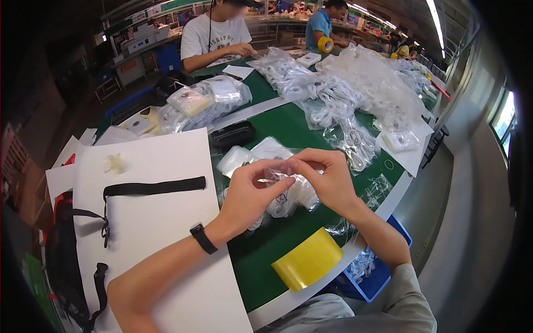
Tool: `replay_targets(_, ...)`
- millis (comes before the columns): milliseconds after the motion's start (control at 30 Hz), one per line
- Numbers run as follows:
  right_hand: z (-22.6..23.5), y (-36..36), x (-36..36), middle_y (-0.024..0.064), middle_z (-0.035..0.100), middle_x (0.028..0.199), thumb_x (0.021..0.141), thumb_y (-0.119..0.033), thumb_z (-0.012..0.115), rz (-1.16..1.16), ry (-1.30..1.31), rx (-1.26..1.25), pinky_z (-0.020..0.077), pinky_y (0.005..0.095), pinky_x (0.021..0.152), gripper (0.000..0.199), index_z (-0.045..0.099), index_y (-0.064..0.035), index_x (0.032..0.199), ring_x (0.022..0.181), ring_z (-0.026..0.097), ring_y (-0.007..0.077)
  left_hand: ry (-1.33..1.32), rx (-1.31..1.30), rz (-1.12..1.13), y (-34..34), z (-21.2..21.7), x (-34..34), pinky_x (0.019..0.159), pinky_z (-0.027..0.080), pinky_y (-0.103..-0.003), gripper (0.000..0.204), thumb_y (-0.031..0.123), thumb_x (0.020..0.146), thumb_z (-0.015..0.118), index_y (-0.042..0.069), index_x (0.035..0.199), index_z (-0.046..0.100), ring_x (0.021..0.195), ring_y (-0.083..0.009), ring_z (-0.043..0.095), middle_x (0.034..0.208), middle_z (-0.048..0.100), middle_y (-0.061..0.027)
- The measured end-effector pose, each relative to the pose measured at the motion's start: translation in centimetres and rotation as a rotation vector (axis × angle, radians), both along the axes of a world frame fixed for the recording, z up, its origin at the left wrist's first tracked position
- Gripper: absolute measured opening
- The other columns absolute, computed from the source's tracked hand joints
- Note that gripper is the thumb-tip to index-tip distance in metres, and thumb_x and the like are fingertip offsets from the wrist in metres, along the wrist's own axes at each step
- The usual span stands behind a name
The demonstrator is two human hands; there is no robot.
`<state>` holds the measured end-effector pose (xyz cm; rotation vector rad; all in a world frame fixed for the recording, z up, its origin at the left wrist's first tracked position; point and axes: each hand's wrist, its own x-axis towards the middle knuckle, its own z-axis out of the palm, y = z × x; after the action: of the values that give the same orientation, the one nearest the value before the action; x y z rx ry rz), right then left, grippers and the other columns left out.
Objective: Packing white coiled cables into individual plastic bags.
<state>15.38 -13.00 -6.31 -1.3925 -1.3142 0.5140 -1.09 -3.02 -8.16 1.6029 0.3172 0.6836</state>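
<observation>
Above the green tabletop (255,277), my left hand (250,191) and my right hand (333,180) come together with thumbs and fingers pinched. Between them is a small clear plastic bag (272,176), its film catching the light. Just below my fingers lie bagged white items (282,206), partly hidden by my hands; their kind is hard to make out. Flat clear bags (236,159) rest beyond my left hand, near a black case (233,135). A dark watch (203,237) is on my left wrist.
A large white sheet (150,152) with a black strap (155,187) covers the left side. Bagged white cables (333,100) pile up at the far right. A yellow tape roll (308,260) stands near the edge, above a blue bin (383,283). Another person (219,41) works opposite.
</observation>
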Motion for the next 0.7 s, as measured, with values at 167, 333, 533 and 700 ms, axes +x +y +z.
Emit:
replay_targets(167, -0.8, 0.5, -0.1, 0.0070, 0.073, 0.089, 0.092, -0.007, 0.068, -0.061, -0.072, 0.069, 0.0535, 0.0242, 0.070, 0.014, 0.074, 0.0031, 0.099, 0.079, 0.066, 0.0101, 0.091, -0.129, 0.115, 0.7, -0.9, -0.1, 0.070, 0.051, -0.022, 0.024, 0.017, 0.095, 0.070, -0.003, 0.109, 0.073, 0.077, -0.0079, 0.065, 0.090, 0.072, -0.0044)
replay_targets(333, -0.5, 0.2, -0.4, 0.0066, 0.072, 0.089, 0.091, -0.009, 0.071, -0.028, -0.011, -0.140, 0.0541, 0.0247, 0.069, 0.014, 0.074, 0.0023, 0.099, 0.078, 0.066, 0.0103, -0.005, -0.280, 0.125, 0.5, -1.3, -0.2, 0.064, 0.051, -0.019, 0.023, 0.017, 0.095, 0.071, -0.002, 0.108, 0.074, 0.073, -0.0066, 0.065, 0.085, 0.072, -0.0037)
replay_targets(533, -1.3, 0.5, 1.4, 0.0054, 0.072, 0.090, 0.091, -0.009, 0.071, 0.012, 0.169, -0.099, 0.0569, 0.0264, 0.072, 0.013, 0.075, 0.0023, 0.096, 0.082, 0.067, 0.0115, 0.014, -0.254, 0.087, 0.0, -0.8, 0.0, 0.079, 0.059, -0.027, 0.024, 0.016, 0.098, 0.066, -0.001, 0.114, 0.073, 0.085, -0.0134, 0.070, 0.103, 0.072, -0.0085)
replay_targets(700, -1.6, 0.6, 1.6, 0.0046, 0.071, 0.088, 0.091, -0.010, 0.071, 0.020, 0.090, -0.093, 0.0556, 0.0260, 0.070, 0.014, 0.074, 0.0018, 0.095, 0.080, 0.066, 0.0107, 0.063, -0.188, 0.099, 0.3, -1.0, -0.3, 0.079, 0.059, -0.027, 0.025, 0.016, 0.098, 0.066, -0.002, 0.114, 0.073, 0.085, -0.0145, 0.071, 0.102, 0.072, -0.0097)
